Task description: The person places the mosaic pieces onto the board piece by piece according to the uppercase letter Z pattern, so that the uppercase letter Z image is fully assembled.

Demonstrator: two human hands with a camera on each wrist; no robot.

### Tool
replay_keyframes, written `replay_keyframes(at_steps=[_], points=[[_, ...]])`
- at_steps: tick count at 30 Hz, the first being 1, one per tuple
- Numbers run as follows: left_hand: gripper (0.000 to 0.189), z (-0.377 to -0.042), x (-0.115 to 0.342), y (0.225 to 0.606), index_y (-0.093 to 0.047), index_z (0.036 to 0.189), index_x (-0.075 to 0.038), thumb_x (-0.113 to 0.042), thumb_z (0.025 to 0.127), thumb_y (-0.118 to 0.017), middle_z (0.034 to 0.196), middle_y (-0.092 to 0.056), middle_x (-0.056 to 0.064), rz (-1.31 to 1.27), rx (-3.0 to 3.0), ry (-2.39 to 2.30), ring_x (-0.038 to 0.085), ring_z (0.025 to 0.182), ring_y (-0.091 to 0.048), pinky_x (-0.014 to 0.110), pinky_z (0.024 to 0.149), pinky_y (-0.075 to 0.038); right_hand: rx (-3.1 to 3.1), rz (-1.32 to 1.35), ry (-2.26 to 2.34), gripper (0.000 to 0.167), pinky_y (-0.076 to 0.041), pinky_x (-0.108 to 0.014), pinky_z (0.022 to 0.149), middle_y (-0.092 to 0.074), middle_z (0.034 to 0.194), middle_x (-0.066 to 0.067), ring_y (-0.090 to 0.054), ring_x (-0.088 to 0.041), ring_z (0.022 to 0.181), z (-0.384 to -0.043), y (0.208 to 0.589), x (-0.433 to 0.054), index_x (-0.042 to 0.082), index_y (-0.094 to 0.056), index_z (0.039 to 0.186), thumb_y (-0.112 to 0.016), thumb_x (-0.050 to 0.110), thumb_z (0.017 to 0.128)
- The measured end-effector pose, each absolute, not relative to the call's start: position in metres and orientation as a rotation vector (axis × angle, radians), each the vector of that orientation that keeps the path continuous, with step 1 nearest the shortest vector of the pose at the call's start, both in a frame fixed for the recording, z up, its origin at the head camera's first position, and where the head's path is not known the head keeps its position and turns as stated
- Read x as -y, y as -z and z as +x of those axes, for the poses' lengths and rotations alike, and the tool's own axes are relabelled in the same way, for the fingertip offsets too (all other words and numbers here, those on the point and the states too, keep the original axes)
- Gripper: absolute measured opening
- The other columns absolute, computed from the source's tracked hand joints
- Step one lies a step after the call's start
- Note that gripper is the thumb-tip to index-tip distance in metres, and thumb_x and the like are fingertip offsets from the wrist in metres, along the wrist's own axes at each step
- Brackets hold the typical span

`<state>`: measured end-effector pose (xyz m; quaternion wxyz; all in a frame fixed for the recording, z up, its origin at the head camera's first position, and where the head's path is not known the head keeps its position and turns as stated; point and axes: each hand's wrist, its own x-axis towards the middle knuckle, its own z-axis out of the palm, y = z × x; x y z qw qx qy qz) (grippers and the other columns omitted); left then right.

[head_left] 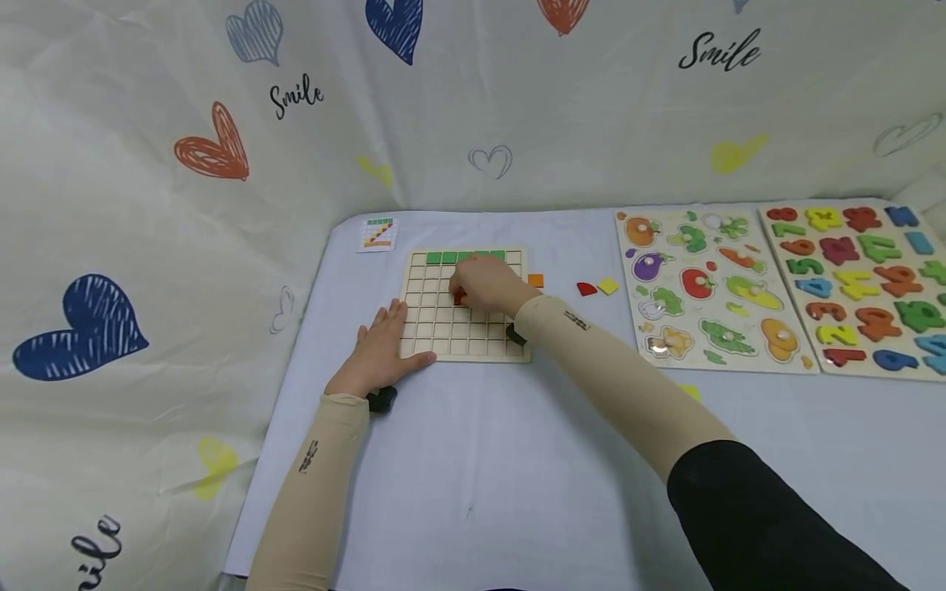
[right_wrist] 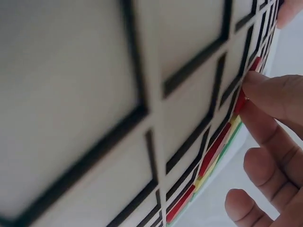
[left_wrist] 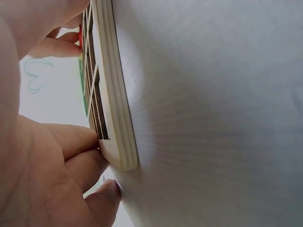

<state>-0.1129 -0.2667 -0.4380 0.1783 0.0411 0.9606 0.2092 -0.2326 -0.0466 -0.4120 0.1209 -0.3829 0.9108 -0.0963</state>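
A wooden grid board (head_left: pixel 443 349) lies on the white-covered table, with green square tiles (head_left: pixel 441 258) along its far row. Over its upper middle is my right hand (head_left: pixel 491 285), its thumb and index finger pinching a small red piece (right_wrist: pixel 240 101) down at the grid. More red and yellow pieces show past those fingers in the right wrist view; from the head, the hand hides most of them. My left hand (head_left: pixel 378 351) rests at the board's left edge, fingers extended, with fingertips touching the wooden rim (left_wrist: pixel 116 158) in the left wrist view.
A small pattern card (head_left: pixel 378 235) lies beyond the board's far left corner. To the right are an orange tile (head_left: pixel 535 281), a red curved piece (head_left: pixel 586 289) and a yellow tile (head_left: pixel 608 286). Farther right lie a vegetable puzzle (head_left: pixel 676 283) and a letter puzzle (head_left: pixel 850 300).
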Motion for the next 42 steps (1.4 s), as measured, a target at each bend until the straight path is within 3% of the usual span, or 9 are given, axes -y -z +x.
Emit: replay_keyframes(at_steps=[6, 14, 22, 30, 35, 42], points=[[0.113, -0.111, 0.266, 0.437, -0.003, 0.167, -0.005, -0.062, 0.093, -0.068, 0.177, 0.000, 0.014, 0.117, -2.710, -0.583, 0.038, 0.164, 0.001, 0.069, 0.128, -0.006, -2.684, -1.096, 0.318, 0.020, -0.055, -0.039, 0.091, -0.071, 0.110, -0.002, -0.063, -0.023, 0.103, -0.231, 0.408, 0.033, 0.017, -0.080, 0.113, -0.072, 0.012, 0.096], [0.114, -0.110, 0.270, 0.439, -0.003, 0.168, -0.006, -0.062, 0.093, -0.068, 0.177, 0.000, 0.013, 0.095, -2.709, -0.557, 0.037, 0.165, 0.000, 0.069, 0.128, -0.006, -2.674, -0.892, 0.363, 0.021, -0.052, -0.042, 0.103, -0.075, 0.112, -0.004, -0.062, -0.025, 0.105, -0.243, 0.399, -0.017, 0.012, -0.080, 0.115, -0.069, 0.011, 0.097], [0.115, -0.109, 0.270, 0.434, -0.003, 0.167, -0.004, -0.062, 0.093, -0.068, 0.177, -0.001, 0.016, 0.098, -2.711, -0.537, 0.040, 0.164, -0.001, 0.070, 0.127, -0.006, -2.673, -0.687, 0.269, 0.021, -0.054, -0.048, 0.101, -0.075, 0.119, -0.010, -0.063, -0.029, 0.108, -0.253, 0.391, -0.090, 0.010, -0.077, 0.117, -0.067, 0.015, 0.099], [0.114, -0.111, 0.271, 0.440, -0.003, 0.167, -0.005, -0.062, 0.093, -0.067, 0.177, -0.001, 0.015, 0.103, -2.713, -0.531, 0.039, 0.164, -0.001, 0.070, 0.128, -0.007, -2.652, -0.660, 0.215, 0.020, -0.056, -0.050, 0.093, -0.075, 0.113, -0.010, -0.063, -0.030, 0.108, -0.250, 0.396, -0.145, 0.010, -0.078, 0.111, -0.066, 0.012, 0.095], [0.115, -0.111, 0.269, 0.438, -0.003, 0.167, -0.004, -0.062, 0.092, -0.068, 0.176, -0.001, 0.016, 0.111, -2.711, -0.550, 0.041, 0.164, 0.000, 0.071, 0.127, -0.006, -2.650, -0.633, 0.199, 0.024, -0.054, -0.052, 0.099, -0.074, 0.117, -0.010, -0.064, -0.031, 0.112, -0.245, 0.397, -0.159, 0.011, -0.078, 0.114, -0.071, 0.011, 0.091], [0.115, -0.112, 0.266, 0.439, -0.002, 0.167, -0.004, -0.064, 0.093, -0.067, 0.177, 0.000, 0.016, 0.134, -2.704, -0.542, 0.041, 0.164, 0.000, 0.071, 0.127, -0.006, -2.693, -0.661, 0.186, 0.026, -0.055, -0.051, 0.095, -0.075, 0.113, -0.008, -0.065, -0.027, 0.104, -0.239, 0.400, -0.170, 0.010, -0.079, 0.112, -0.079, 0.013, 0.086]])
